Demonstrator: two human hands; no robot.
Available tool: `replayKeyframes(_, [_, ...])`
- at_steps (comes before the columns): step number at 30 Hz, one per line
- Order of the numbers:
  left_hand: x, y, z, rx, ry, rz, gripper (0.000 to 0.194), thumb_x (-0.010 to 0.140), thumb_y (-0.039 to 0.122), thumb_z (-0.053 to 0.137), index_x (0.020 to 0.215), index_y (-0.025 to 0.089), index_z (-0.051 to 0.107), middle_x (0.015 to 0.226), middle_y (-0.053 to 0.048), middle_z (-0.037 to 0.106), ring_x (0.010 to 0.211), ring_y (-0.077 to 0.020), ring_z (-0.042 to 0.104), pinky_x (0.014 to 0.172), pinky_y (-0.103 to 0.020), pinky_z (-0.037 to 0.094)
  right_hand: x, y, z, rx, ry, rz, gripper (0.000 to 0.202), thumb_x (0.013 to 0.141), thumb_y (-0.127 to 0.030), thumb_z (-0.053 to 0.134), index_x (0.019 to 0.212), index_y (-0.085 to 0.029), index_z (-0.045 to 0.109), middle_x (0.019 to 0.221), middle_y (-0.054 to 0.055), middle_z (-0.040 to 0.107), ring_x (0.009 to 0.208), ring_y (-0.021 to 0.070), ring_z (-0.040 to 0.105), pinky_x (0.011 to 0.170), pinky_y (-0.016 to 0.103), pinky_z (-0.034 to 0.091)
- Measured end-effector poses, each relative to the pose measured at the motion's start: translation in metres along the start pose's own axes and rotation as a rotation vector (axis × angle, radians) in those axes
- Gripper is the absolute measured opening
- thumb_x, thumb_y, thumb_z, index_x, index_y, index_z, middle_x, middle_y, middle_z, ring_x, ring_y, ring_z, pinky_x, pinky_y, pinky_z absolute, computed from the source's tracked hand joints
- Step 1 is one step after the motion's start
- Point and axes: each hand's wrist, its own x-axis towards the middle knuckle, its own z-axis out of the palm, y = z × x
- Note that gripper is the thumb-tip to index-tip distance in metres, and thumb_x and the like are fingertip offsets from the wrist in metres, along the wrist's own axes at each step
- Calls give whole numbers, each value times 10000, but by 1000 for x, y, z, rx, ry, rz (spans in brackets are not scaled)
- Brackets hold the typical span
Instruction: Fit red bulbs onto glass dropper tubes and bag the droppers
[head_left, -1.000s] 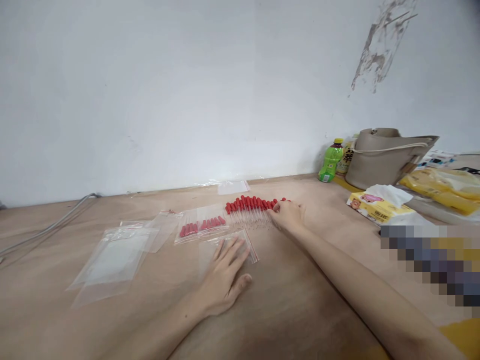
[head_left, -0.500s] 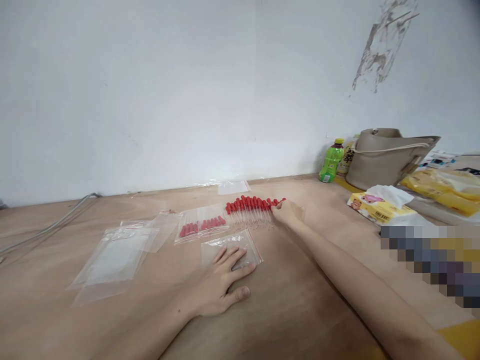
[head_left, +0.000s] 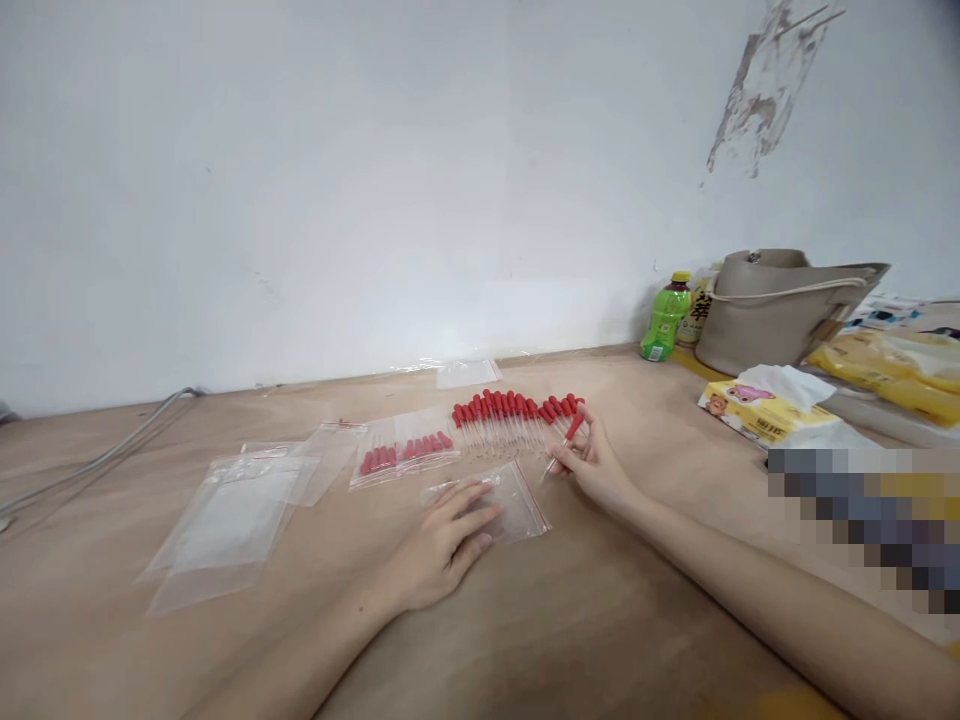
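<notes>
My right hand (head_left: 592,465) pinches a glass dropper (head_left: 573,430) with a red rubber bulb, its clear tip slanting down to the left. A row of similar red-bulbed droppers (head_left: 499,410) lies just behind it on the brown surface. My left hand (head_left: 446,545) rests over the left part of a clear zip bag (head_left: 517,505), fingers stretched out and a little bent. The bag's red-striped edge faces right, close to the dropper tip. Two filled clear bags (head_left: 409,450) with red-bulbed droppers lie beyond my left hand.
Several flat clear bags (head_left: 225,520) overlap at the left, near a grey cable (head_left: 112,455). Another bag (head_left: 466,374) lies by the wall. At the right stand a green bottle (head_left: 666,318), a beige handbag (head_left: 765,315) and a yellow tissue pack (head_left: 765,412).
My right hand has drawn one dropper out of the row and brought it nearer, tip downward. The bag under my left hand has shifted right, and that hand's fingers have come closer together.
</notes>
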Motion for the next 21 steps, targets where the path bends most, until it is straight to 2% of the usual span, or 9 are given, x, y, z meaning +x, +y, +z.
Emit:
replayKeyframes(4, [1, -6, 6, -1, -43, -13, 385, 875, 308, 380, 1258, 271, 391, 1338, -48, 364, 1233, -213, 304, 1022, -443, 234, -3, 3, 4, 36, 31, -10, 697, 690, -392, 580, 1206, -196, 154, 605, -56, 523, 529, 134, 572, 532, 269, 475])
replayKeyframes(8, [0, -5, 7, -9, -57, -34, 408, 878, 323, 371, 1282, 266, 351, 1338, -55, 365, 1233, -203, 307, 1023, -437, 232, -4, 9, 8, 62, 9, -6, 620, 712, -419, 562, 1150, -198, 183, 657, -30, 548, 549, 136, 585, 539, 277, 485])
replayKeyframes(15, [0, -5, 6, -31, -51, -29, 415, 875, 331, 378, 1284, 266, 349, 1332, -52, 377, 1231, -211, 310, 1024, -444, 225, -5, 9, 3, 85, 49, 14, 615, 693, -466, 573, 1124, -219, 210, 690, -27, 564, 552, 127, 583, 556, 281, 487])
replayKeyframes(21, [0, -4, 5, -17, -60, -36, 430, 877, 334, 372, 1297, 261, 318, 1341, -36, 364, 1237, -185, 298, 1044, -413, 202, -11, 9, 8, 151, -26, 78, 541, 704, -486, 550, 1072, -241, 238, 718, -21, 577, 595, 142, 606, 587, 298, 492])
